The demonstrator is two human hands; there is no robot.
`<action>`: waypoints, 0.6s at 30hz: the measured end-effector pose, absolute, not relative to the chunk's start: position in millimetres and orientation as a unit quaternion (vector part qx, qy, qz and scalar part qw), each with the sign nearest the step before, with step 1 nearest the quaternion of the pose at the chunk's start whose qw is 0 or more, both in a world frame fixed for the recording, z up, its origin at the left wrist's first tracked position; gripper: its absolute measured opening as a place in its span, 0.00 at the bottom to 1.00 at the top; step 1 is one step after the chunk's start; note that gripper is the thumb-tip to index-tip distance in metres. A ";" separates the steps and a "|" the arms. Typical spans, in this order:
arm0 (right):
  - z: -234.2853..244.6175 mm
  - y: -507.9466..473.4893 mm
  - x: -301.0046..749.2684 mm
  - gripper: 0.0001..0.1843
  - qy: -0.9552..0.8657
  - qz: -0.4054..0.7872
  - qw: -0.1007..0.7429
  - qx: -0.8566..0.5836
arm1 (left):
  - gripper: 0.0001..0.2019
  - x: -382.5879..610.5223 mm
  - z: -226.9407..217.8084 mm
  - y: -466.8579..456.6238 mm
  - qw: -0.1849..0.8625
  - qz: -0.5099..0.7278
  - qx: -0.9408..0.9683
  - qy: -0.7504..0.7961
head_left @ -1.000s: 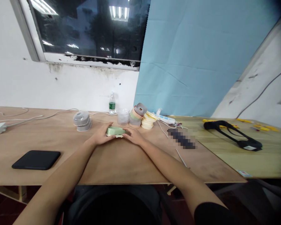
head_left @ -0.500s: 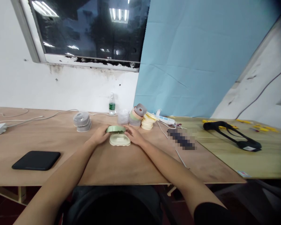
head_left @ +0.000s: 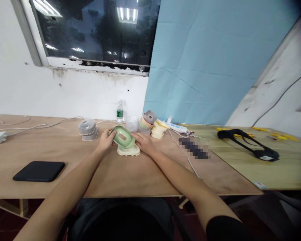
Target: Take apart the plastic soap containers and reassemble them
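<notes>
A green oval soap dish (head_left: 126, 142) with a slot in its floor is held tilted, its hollow side facing me. My left hand (head_left: 106, 140) is closed on its left end, thumb on the rim. At the opposite end, the fingers of my right hand (head_left: 144, 143) grip the edge. Directly under the green dish a cream soap dish base (head_left: 128, 151) lies on the table, partly covered by it. I cannot tell whether the two pieces touch.
Gray lidded boxes (head_left: 87, 130) stand at back left. Clear pieces (head_left: 132, 124), stacked colored shells (head_left: 149, 117) and cream pieces (head_left: 157, 130) stand behind my right hand. A bottle (head_left: 119, 111), a power strip (head_left: 178, 128), a black flat case (head_left: 38, 171) and a black headset-like frame (head_left: 249, 144) lie around.
The green soap dish has turned from nearly level to steeply tilted, so its inside and slot now show. Both hands have shifted slightly with it; the cream base stays put.
</notes>
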State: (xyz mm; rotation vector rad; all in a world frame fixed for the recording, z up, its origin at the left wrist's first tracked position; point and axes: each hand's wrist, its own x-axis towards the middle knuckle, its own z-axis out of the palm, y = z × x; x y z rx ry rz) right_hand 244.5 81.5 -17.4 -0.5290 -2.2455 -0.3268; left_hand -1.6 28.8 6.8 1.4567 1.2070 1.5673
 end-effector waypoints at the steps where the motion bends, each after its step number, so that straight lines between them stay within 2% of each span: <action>1: -17.1 81.9 244.7 0.21 -0.887 -0.136 0.394 -0.199 | 0.23 -2.7 7.6 28.6 0.339 0.603 0.554 0.464; 6: -15.7 81.4 244.5 0.13 -0.902 -0.185 0.363 -0.142 | 0.25 -5.2 8.2 29.6 0.339 0.605 0.553 0.462; 11: -14.1 78.5 241.1 0.08 -0.896 -0.198 0.377 -0.125 | 0.36 -5.8 2.2 32.7 0.386 0.573 0.565 0.451; 14: -12.2 79.4 246.1 0.09 -0.863 -0.188 0.428 -0.193 | 0.34 -7.6 -1.9 30.1 0.298 0.534 0.646 0.457; 16: -9.7 81.3 254.3 0.11 -0.833 -0.175 0.464 -0.246 | 0.31 -8.0 -4.0 26.7 0.201 0.465 0.726 0.464; 18: -5.5 84.3 265.5 0.12 -0.812 -0.153 0.480 -0.293 | 0.30 -6.9 -5.5 23.5 0.147 0.392 0.779 0.467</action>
